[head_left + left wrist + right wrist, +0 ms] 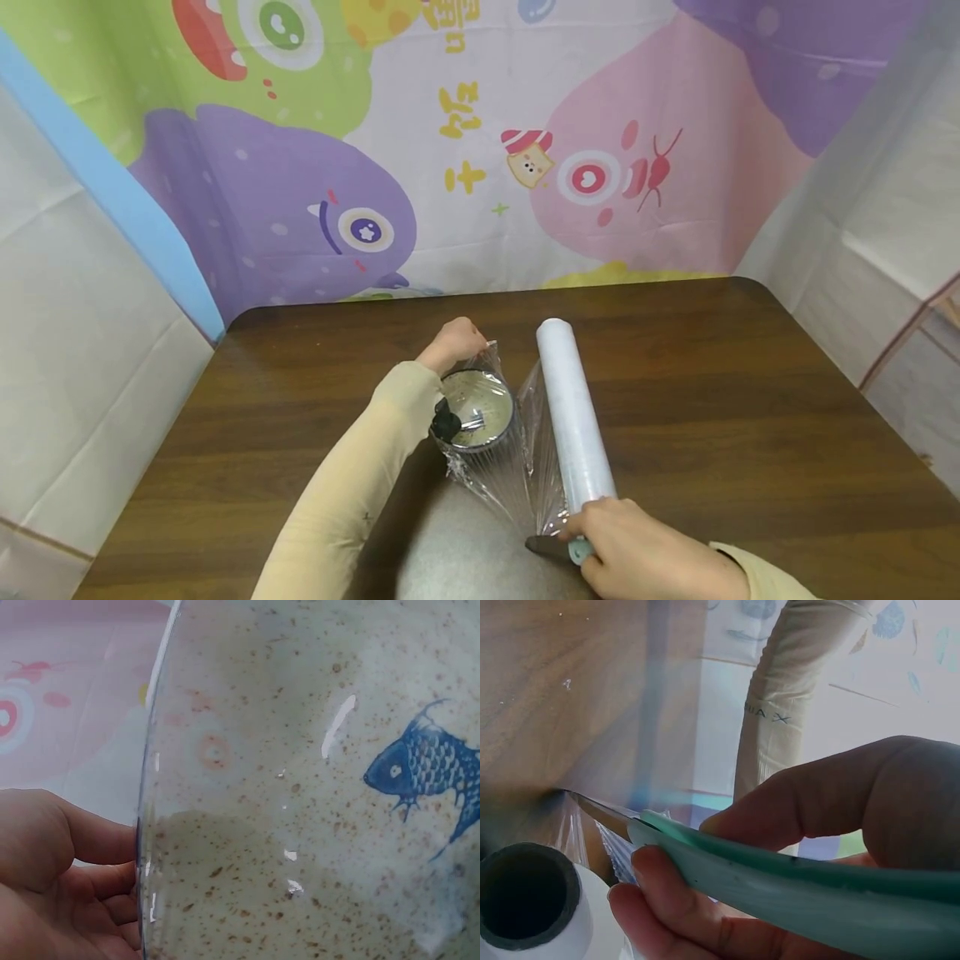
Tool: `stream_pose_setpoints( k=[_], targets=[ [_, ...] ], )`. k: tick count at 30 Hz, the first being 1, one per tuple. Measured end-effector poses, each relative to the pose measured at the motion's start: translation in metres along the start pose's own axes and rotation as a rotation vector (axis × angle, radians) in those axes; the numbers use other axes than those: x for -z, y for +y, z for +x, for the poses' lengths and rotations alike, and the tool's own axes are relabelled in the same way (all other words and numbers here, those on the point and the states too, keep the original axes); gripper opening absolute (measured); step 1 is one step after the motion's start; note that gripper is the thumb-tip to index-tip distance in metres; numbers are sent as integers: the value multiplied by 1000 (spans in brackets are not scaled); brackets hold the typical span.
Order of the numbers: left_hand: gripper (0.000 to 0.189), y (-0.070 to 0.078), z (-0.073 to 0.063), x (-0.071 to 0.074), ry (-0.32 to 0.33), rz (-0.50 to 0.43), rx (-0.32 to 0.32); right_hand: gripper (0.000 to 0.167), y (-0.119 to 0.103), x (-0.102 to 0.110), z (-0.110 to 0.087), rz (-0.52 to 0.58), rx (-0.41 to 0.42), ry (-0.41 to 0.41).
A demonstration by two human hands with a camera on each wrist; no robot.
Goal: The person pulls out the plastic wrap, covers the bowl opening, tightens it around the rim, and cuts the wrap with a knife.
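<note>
A cream, brown-speckled bowl (pixel 486 402) has clear plastic wrap (pixel 504 479) stretched across its top; a blue fish (pixel 427 769) is painted inside. At the bowl's far side, my left hand (pixel 455 340) pinches a gathered edge of the wrap. In the left wrist view its fingers (pixel 105 844) are partly hidden behind the rim. My right hand (pixel 637 546) grips a small knife (pixel 727 877) by its teal handle, thumb on top. The knife's dark blade (pixel 546 546) points left at the bunched wrap. Beside that hand lies the white roll of plastic wrap (pixel 573 408), joined to the stretched sheet.
The dark wooden table (pixel 712 400) reaches back to a cartoon-printed curtain (pixel 465 225). White cloth hangs at the left (pixel 90 358) and right sides. A pale, shiny patch (pixel 465 550) shows at the table's near edge. A black device (pixel 446 421) sits by the left wrist, overlapping the bowl.
</note>
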State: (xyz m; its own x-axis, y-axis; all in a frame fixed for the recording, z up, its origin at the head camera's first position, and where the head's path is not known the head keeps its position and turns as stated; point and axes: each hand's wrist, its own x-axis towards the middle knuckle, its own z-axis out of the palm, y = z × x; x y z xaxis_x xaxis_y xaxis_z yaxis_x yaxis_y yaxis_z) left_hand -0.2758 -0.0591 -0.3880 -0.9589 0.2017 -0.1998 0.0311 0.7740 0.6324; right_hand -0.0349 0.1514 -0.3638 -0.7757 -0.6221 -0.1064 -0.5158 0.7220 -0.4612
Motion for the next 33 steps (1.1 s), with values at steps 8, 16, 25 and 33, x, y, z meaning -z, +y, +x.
stream_pose_setpoints(
  k=[8, 16, 25, 33],
  targets=[
    [32, 1, -1, 0, 2, -11, -11, 20, 2, -1, -2, 16, -11, -22],
    [32, -1, 0, 0, -5, -38, 12, 17, 5, -6, -5, 23, 20, -40],
    [31, -1, 3, 1, -18, -44, 36, 19, 6, -7, -8, 31, 3, -125],
    [20, 1, -2, 2, -105, -113, 8, 24, 5, 11, -10, 77, -56, -29]
  ],
)
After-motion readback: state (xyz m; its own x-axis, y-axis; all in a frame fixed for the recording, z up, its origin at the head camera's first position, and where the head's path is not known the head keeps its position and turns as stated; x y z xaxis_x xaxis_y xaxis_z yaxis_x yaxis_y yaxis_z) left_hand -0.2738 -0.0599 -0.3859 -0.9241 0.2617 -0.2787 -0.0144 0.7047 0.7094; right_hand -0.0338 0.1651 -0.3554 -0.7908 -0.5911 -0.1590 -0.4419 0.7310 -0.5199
